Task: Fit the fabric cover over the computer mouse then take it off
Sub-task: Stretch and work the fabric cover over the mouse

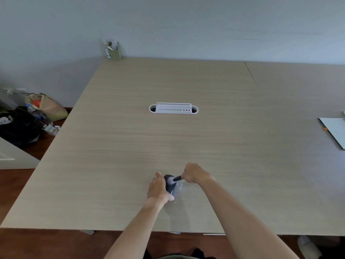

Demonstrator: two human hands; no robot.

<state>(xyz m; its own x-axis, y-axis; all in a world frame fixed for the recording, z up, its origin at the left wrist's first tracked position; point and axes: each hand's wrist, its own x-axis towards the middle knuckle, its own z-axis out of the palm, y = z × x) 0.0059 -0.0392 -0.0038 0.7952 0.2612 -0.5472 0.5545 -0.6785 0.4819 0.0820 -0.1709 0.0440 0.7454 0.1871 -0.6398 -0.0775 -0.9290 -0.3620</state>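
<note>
A dark computer mouse (170, 186) lies on the light wooden table (130, 137) near its front edge. My left hand (158, 189) grips the mouse from the left side, partly hiding it. My right hand (195, 173) is closed on a dark strip of the fabric cover (177, 178) and holds it taut up and to the right from the mouse's far end. A pale blurred patch shows where the strip meets the mouse. How much of the mouse the cover wraps I cannot tell.
A white cable-port insert (173, 108) sits in the table's middle. A green pen holder (114, 51) stands at the far left corner. A sheet or tablet (334, 130) lies at the right edge. Bags and clutter (33, 116) lie on the floor to the left.
</note>
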